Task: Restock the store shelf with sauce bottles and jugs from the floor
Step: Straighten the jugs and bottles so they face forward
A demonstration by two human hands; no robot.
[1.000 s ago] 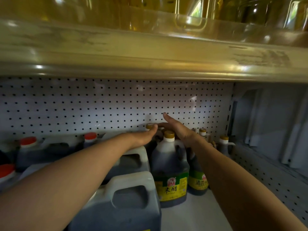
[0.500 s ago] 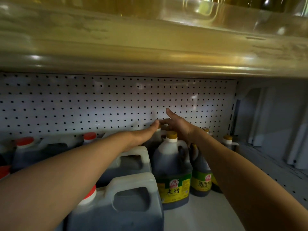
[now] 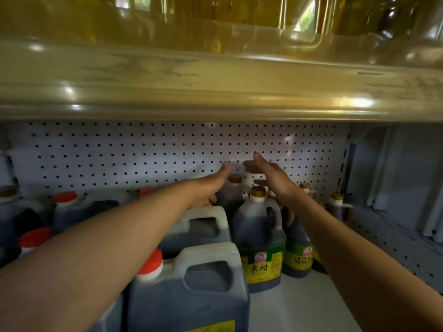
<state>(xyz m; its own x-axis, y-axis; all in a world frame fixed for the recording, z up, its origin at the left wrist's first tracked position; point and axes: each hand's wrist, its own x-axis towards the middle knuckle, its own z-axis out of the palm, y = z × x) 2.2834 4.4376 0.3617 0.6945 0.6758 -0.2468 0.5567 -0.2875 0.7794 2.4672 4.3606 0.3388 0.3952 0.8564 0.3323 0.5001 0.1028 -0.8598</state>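
Both arms reach deep into the lower shelf. My left hand (image 3: 211,185) and my right hand (image 3: 268,173) hover with straight fingers on either side of a dark gold-capped bottle (image 3: 233,190) at the back, near the pegboard; neither hand grips it. In front stands a dark vinegar bottle (image 3: 259,238) with a gold cap and green-yellow label, and a similar one (image 3: 297,257) to its right. Large dark jugs with white handles and red caps fill the left: one at the front (image 3: 191,291), another behind it (image 3: 199,226).
A white pegboard wall (image 3: 143,154) closes the back. The upper shelf's edge (image 3: 215,92) hangs low overhead, with yellow oil jugs (image 3: 239,17) on it. More red-capped jugs (image 3: 69,209) stand at left. Bare white shelf floor (image 3: 299,305) shows at front right, beside a perforated side panel (image 3: 395,238).
Both hands have lifted slightly and parted a little above the back bottle. The view has shifted down and closer, so the shelf edge sits lower in the frame.
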